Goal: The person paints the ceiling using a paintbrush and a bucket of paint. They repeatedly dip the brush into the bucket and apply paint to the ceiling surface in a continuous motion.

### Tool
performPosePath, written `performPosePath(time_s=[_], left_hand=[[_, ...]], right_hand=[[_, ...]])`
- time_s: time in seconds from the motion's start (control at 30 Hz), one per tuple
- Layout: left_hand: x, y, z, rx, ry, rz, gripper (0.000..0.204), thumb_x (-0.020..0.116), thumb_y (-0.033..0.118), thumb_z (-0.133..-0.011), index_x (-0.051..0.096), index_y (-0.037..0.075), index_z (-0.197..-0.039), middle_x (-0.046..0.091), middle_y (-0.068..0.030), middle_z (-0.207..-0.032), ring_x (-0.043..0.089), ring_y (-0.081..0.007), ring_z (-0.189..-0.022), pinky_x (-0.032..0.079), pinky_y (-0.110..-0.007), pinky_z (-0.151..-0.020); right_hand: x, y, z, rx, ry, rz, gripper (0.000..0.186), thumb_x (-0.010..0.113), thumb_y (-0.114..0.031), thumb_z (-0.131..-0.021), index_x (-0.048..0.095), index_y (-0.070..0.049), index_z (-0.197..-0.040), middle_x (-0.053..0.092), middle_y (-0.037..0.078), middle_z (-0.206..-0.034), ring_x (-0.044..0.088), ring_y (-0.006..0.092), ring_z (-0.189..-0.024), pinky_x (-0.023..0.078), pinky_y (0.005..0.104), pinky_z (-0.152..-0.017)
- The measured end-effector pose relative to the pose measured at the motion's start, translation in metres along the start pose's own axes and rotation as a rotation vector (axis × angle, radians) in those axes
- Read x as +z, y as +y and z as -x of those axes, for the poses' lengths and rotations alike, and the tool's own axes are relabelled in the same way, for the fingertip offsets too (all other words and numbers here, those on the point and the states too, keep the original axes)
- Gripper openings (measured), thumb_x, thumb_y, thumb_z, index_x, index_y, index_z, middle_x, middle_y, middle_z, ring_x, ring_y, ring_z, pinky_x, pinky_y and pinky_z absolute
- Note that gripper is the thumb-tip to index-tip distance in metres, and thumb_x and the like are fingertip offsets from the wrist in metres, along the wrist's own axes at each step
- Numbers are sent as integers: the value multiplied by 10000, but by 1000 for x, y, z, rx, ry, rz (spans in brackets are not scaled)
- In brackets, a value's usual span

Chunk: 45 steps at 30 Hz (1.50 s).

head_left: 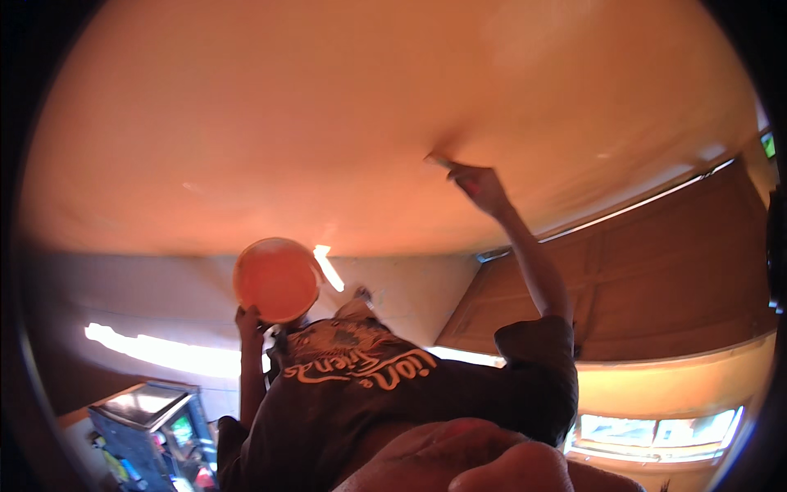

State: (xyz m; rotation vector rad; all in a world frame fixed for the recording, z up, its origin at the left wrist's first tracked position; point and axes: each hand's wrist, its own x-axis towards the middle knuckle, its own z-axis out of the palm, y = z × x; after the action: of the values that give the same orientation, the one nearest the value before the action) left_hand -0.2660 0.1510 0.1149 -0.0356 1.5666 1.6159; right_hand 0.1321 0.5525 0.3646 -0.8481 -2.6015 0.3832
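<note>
My left hand (251, 318) grips a round orange bucket (275, 277) at its rim, low on the left beside my dark printed shirt (393, 410). My right hand (477, 185) is raised toward the upper right, closed round a small flat paintbrush (438, 160). The brush head is at a broad orange surface (270, 123) and casts a shadow on it; whether the tip touches is hard to tell. The inside of the bucket looks orange; how much it holds cannot be made out.
A large brown panel (623, 262) with a bright slit along its edge is at the right, above a window (656, 430). A dark framed cabinet (147, 414) with assorted items beside it stands at lower left. Bright light streaks lie on the pale surface (418, 295) behind my body.
</note>
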Motion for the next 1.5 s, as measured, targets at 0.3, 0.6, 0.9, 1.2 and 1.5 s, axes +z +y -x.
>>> performPosePath(time_s=[0.3,0.6,0.9,1.2,1.5], left_hand=[[17,-34,16,61,82,43,421,553,66,-721,521,2,-1136,600,-124,-977,653,-259,-796,601,-379,-598],[-9,-26,-10,46,71,114,359,577,93,-769,545,13,-1117,608,-110,-975,649,-240,-789,585,-374,-636],[-20,-25,-31,39,-64,48,340,560,49,-758,545,-28,-1088,622,-118,-957,658,-238,-797,573,-356,-655],[-9,-18,-13,19,34,32,341,571,58,-735,551,-15,-1068,615,-108,-938,641,-220,-746,552,-339,-604],[-9,-18,1,-12,108,87,314,550,59,-743,531,-29,-1044,586,-100,-898,629,-208,-689,527,-314,-490]], right_hand=[[-297,-57,-50,-439,923,775,204,539,-80,-947,698,-46,-1070,705,96,-1050,684,215,-893,548,298,-759],[-27,-65,-32,-147,-135,443,262,605,-186,-907,655,-91,-1146,670,90,-1023,668,193,-974,552,356,-809],[-268,-171,-117,-633,861,544,176,600,-75,-933,701,12,-1049,719,129,-1021,689,158,-935,548,293,-820],[42,-28,-12,-323,69,459,322,589,-120,-895,620,-121,-1216,677,75,-935,674,228,-804,546,334,-675],[-191,-77,-62,-131,291,271,183,631,-110,-913,717,-29,-1052,722,108,-1035,679,164,-933,522,304,-866]])
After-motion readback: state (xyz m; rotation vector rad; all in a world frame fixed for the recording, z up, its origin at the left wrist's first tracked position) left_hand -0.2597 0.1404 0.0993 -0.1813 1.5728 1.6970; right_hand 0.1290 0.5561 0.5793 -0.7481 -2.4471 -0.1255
